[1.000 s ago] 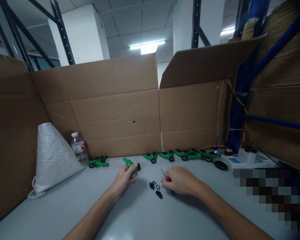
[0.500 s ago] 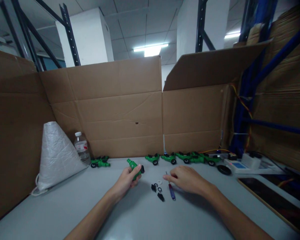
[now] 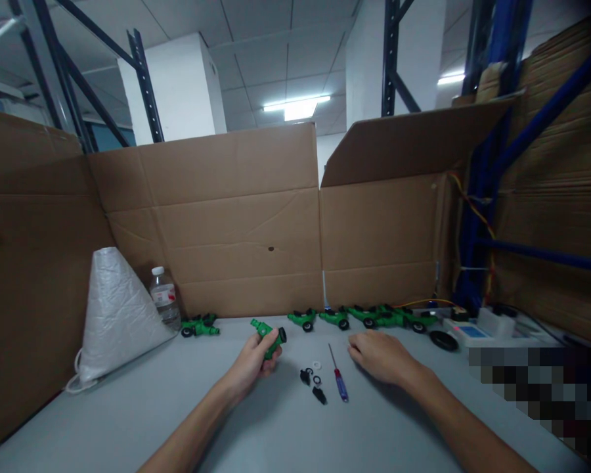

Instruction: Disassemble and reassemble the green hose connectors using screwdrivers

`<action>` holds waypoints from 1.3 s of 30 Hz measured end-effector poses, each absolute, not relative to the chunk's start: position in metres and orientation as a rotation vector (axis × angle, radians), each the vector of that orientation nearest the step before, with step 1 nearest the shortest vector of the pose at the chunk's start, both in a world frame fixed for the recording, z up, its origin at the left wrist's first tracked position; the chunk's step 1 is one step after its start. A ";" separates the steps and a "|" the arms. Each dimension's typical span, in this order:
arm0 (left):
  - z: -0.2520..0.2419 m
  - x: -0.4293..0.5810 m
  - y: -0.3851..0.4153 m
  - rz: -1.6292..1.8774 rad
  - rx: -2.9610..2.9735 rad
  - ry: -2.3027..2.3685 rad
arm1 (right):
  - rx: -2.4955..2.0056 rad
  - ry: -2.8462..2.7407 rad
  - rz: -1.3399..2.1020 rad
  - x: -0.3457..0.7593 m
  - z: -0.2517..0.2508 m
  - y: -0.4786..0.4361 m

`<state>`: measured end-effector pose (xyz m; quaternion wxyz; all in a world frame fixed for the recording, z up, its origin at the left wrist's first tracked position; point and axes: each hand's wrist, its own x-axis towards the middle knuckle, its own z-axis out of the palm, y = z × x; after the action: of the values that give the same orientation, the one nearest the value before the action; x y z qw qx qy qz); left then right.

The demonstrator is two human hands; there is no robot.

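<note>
My left hand (image 3: 251,362) is closed around a green plastic fitting (image 3: 266,336), holding it just over the table. The fitting is tube-like, with a stepped narrow end at upper left and a black ring at its right end. To the right, my right hand (image 3: 381,355) rests on the table with fingers curled in and nothing visible in them. Beside it lies a screwdriver (image 3: 339,381) with a red and blue handle, its thin shaft pointing away from me. Small loose parts lie between the hands: a white ring (image 3: 316,365), black rings (image 3: 317,380) and black pieces (image 3: 319,395).
Similar green fittings (image 3: 303,320) with black parts line the back edge, with more (image 3: 200,326) at left. A water bottle (image 3: 163,299) and a silvery bag (image 3: 121,322) stand at left. At right are a black ring (image 3: 444,340) and a power strip (image 3: 487,334). Cardboard walls (image 3: 246,256) enclose the table.
My right hand has moved right, away from the screwdriver, which now lies fully visible. My left hand still holds the green fitting in nearly the same spot. The view has tilted slightly upward.
</note>
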<state>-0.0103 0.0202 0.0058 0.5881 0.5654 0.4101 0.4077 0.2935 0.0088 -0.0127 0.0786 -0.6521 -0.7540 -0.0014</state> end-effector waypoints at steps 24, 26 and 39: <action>-0.010 0.016 0.004 0.859 1.521 0.834 | -1.135 -1.845 0.204 0.184 -0.017 -0.027; -0.002 0.017 0.000 0.862 1.509 0.840 | -1.060 -1.838 0.059 0.185 -0.020 -0.026; 0.000 0.014 0.004 0.923 1.586 0.833 | -0.871 -1.742 0.229 0.185 -0.009 -0.033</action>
<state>0.0138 0.0041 -0.0001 0.5337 0.6655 0.3496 0.3874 0.1849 -0.0328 -0.0091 0.5566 -0.3690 -0.7380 0.0972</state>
